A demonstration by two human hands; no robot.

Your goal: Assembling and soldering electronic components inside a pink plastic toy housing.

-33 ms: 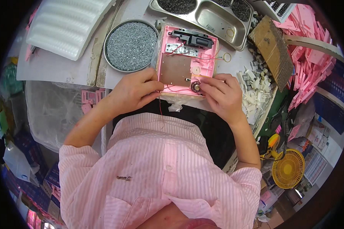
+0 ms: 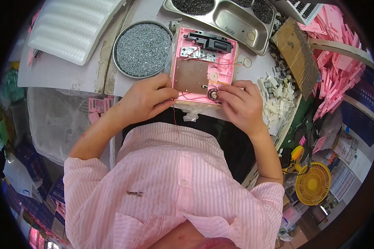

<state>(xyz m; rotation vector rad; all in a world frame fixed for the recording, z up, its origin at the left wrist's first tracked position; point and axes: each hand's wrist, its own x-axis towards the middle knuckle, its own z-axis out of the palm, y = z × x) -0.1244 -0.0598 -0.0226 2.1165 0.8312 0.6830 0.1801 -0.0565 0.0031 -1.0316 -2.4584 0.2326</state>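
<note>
A pink plastic housing (image 2: 173, 89) lies before me, holding a brown board (image 2: 191, 76), a black mechanism (image 2: 212, 42) and thin red wires. At its lower left corner, my left hand (image 2: 149, 98) pinches a thin red wire (image 2: 175, 120), whose loose end hangs toward my shirt. My right hand (image 2: 243, 103) is at the lower right corner. Its thumb and fingers close on the edge of a small round part (image 2: 213, 94), dark-rimmed with a metallic centre. The fingertips partly cover that part. Above it sits a pale disc (image 2: 213, 76) inside the housing.
A round tray of silvery screws (image 2: 142, 50) stands left of the housing. Behind is a metal compartment tray (image 2: 241, 25) with dark small parts. White plastic pieces (image 2: 276, 99) and pink pieces (image 2: 336, 62) pile up rightward. A white foam sheet (image 2: 72, 29) lies far left.
</note>
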